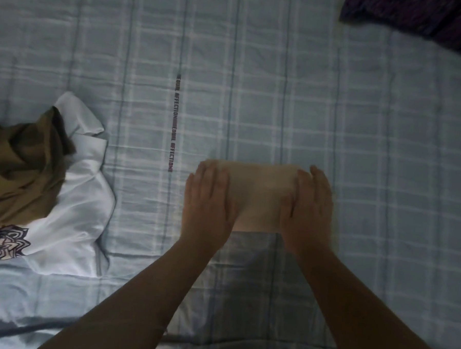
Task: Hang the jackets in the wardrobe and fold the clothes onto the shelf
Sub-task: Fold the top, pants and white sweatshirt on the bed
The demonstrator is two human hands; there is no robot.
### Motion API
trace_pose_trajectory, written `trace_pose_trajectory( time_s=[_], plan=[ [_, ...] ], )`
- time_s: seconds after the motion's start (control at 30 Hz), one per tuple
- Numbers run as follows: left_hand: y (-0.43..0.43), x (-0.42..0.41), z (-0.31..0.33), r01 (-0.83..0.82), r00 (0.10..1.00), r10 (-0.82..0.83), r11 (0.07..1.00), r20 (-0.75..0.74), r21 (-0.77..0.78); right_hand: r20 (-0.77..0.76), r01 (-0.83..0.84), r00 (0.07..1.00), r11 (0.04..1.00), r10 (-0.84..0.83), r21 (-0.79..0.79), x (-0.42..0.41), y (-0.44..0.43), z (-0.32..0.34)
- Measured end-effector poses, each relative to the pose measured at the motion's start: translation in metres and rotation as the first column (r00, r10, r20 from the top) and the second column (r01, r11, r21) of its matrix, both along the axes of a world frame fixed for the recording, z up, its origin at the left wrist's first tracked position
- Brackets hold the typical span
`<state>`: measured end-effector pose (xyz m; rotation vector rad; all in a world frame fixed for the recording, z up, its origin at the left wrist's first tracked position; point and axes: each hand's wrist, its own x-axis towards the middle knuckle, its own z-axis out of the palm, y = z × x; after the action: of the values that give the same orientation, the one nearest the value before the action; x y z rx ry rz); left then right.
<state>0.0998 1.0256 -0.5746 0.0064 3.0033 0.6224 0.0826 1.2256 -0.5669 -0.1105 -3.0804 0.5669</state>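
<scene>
Both flat: left hand, right hand press folded beige cloth — fingers straight, no grip; ends hidden.

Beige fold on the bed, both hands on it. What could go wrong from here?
1. Both the left hand and right hand lie flat on the beige cloth, with no grip; lifted like that, the fold may fall open.
2. The olive garment lies crumpled on the white shirt; pulling one could drag the other.

Blue checked bed: folded beige garment centre, white shirt left, purple cloth far corner.
</scene>
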Motion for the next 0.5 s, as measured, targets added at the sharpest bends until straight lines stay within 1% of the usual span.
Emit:
trace_pose_trajectory(
  time_s=[0.03,0.1,0.17,0.23,0.37,0.5],
  plan=[
    [0.003,-0.001,-0.001,0.089,0.996,-0.088,0.996,0.013,-0.023,-0.017,-0.126,0.992,0.992,0.126,0.031,0.0,-0.005,0.001],
    [0.006,-0.001,-0.009,0.199,0.979,-0.193,0.976,0.071,-0.086,0.044,-0.335,0.942,0.939,0.333,0.074,0.0,-0.012,-0.008],
    [0.004,-0.001,-0.022,0.253,0.963,-0.238,0.959,0.124,-0.13,0.162,-0.438,0.894,0.892,0.419,0.114,0.003,-0.01,-0.023],
    [0.001,0.001,-0.034,0.278,0.955,-0.256,0.948,0.15,-0.152,0.229,-0.449,0.881,0.884,0.414,0.131,0.007,-0.005,-0.038],
    [0.004,0.001,-0.046,0.267,0.955,-0.239,0.95,0.173,-0.16,0.228,-0.414,0.897,0.901,0.38,0.129,0.008,-0.006,-0.05],
    [0.005,0.0,-0.039,0.253,0.956,-0.228,0.958,0.184,-0.132,0.242,-0.431,0.886,0.895,0.396,0.112,0.005,-0.006,-0.045]
  ],
)
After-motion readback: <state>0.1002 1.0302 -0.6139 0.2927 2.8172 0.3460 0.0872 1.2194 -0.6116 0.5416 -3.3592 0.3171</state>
